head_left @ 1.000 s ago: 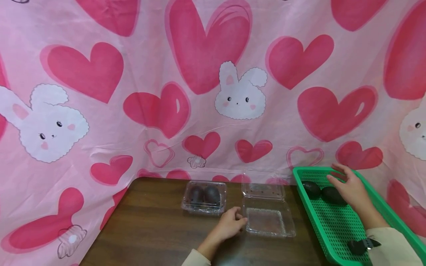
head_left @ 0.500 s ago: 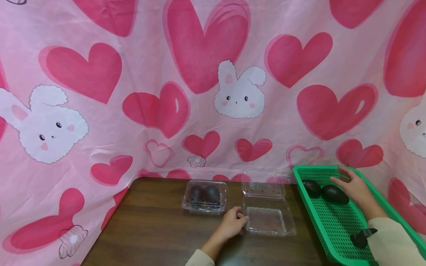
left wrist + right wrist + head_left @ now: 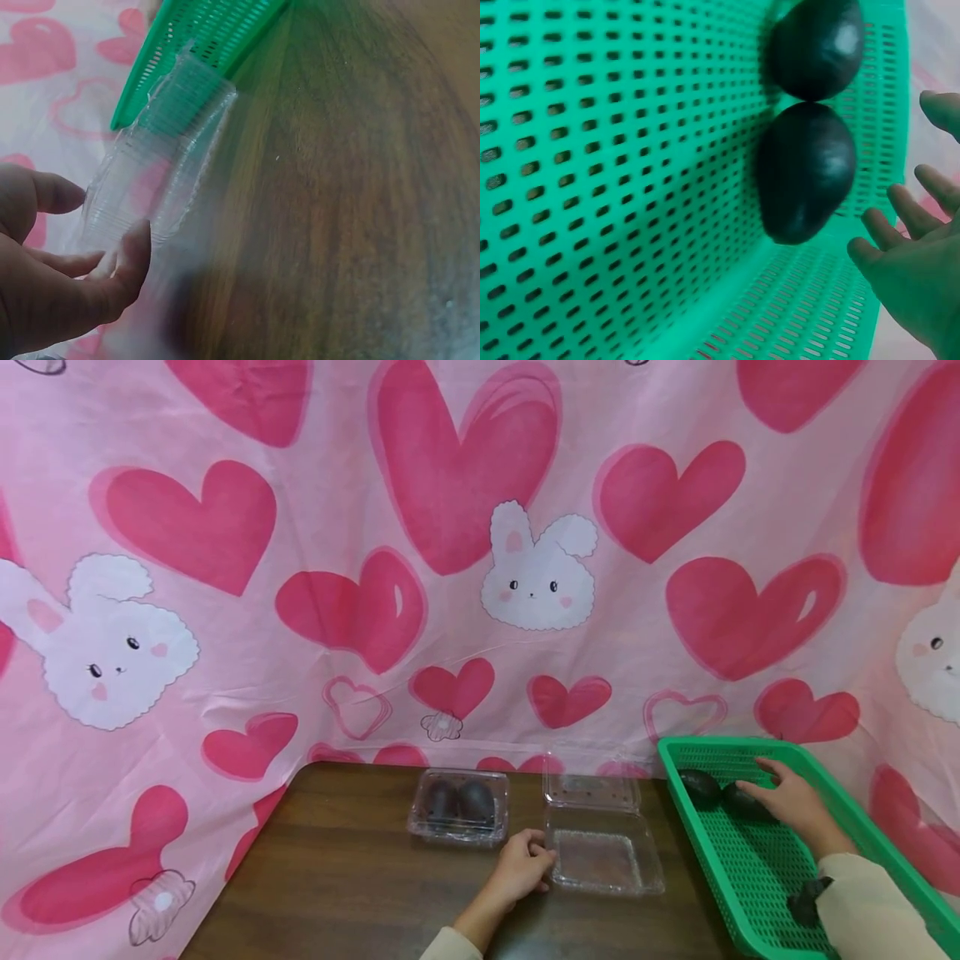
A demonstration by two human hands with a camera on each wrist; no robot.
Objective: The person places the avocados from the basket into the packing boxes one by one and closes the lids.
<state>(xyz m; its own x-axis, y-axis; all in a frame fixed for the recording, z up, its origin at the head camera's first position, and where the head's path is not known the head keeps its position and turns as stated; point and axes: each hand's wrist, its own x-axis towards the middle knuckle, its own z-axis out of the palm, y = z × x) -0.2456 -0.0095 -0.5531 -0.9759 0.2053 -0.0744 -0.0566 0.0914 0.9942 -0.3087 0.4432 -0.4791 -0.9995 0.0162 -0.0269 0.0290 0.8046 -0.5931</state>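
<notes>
Over the green plastic basket (image 3: 693, 852), my right hand (image 3: 798, 802) reaches down with spread fingers beside two dark avocados. In the right wrist view, the nearer avocado (image 3: 806, 172) and the farther avocado (image 3: 817, 49) touch end to end, and a gap separates them from the fingertips. My left hand (image 3: 521, 864) is at the left edge of an open clear clamshell box (image 3: 606, 887). Loosely bent fingers lie at the box's rim in the left wrist view; whether they press on it I cannot tell.
A closed clear clamshell (image 3: 459, 831) with two dark avocados inside stands left of the open one. All sit on a brown wooden table (image 3: 337, 877). A pink heart-patterned cloth (image 3: 465, 610) hangs behind and at the sides. The wrist camera dangles near the basket's floor.
My right hand has lowered slightly toward the nearer avocado in the basket and now partly covers it. The left hand has barely moved, staying at the open box's edge.
</notes>
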